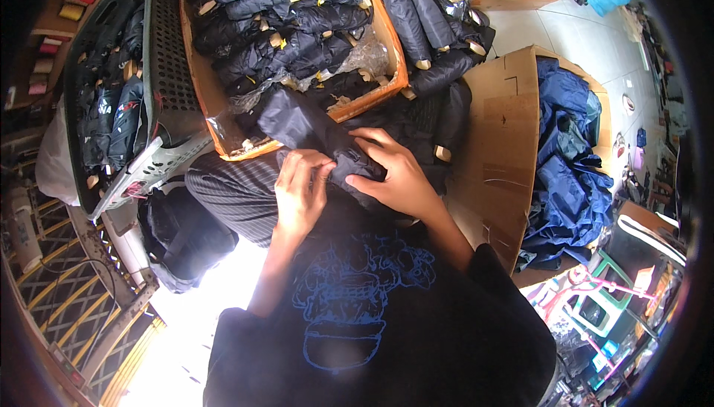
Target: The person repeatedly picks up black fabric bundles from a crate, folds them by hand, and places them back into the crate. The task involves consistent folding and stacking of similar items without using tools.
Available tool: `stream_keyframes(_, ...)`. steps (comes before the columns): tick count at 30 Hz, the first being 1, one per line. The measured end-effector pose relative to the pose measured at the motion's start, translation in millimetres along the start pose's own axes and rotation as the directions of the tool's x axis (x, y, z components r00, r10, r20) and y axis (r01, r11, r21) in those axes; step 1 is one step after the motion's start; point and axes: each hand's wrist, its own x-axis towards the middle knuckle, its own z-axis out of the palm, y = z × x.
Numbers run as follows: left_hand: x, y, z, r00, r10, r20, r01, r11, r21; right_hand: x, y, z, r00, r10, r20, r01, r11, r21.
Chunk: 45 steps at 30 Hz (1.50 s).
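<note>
A black folded umbrella point(301, 120) lies slantwise over my lap, its far end reaching over the near edge of an orange-edged cardboard box point(216, 128). Around the near part of its rolled cloth is my right hand point(398, 176), thumb below and fingers above. My left hand point(301, 184) pinches at the cloth's left side, fingertips and thumb close together. Inside the box lie several more rolled black umbrellas point(260, 50) with pale wooden-looking handle ends, among crumpled clear plastic.
Left of the box, a grey perforated crate point(171, 102) holds similar umbrellas. More black umbrellas point(424, 16) are heaped at the upper right. A tall cardboard box point(498, 154) with blue cloth point(561, 169) stands to the right. Thread spools point(72, 11) sit at the upper left.
</note>
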Motion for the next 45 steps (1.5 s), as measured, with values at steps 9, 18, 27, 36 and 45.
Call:
stream_keyframes(9, -9.8, 8.1, -0.1, 0.997, 0.063, -0.038, -0.061, 0.997, 0.053, -7.5, -12.3, 18.1, 0.994, 0.100, -0.035, -0.104, 0.982, -0.157)
stream_keyframes(18, -14.5, 7.6, 5.8, 0.997, 0.066, -0.034, -0.067, 0.998, -0.005, -6.7, -8.6, 11.7, 0.998, 0.055, -0.005, -0.056, 0.993, -0.108)
stream_keyframes(27, -14.4, 4.1, -10.8, 0.994, -0.102, 0.035, 0.104, 0.992, -0.066, -18.4, -3.3, 35.2, 0.951, 0.308, -0.021, -0.256, 0.825, 0.503)
stream_keyframes(36, -30.0, 3.3, -11.0, 0.976, -0.172, 0.132, 0.198, 0.955, -0.220, -44.4, -11.0, 58.7, 0.820, 0.572, -0.002, -0.369, 0.531, 0.763)
stream_keyframes(45, -36.0, 9.7, -1.4, 0.977, -0.201, 0.076, 0.214, 0.947, -0.242, -46.6, -12.8, 45.9, 0.836, 0.541, -0.098, -0.371, 0.687, 0.625)
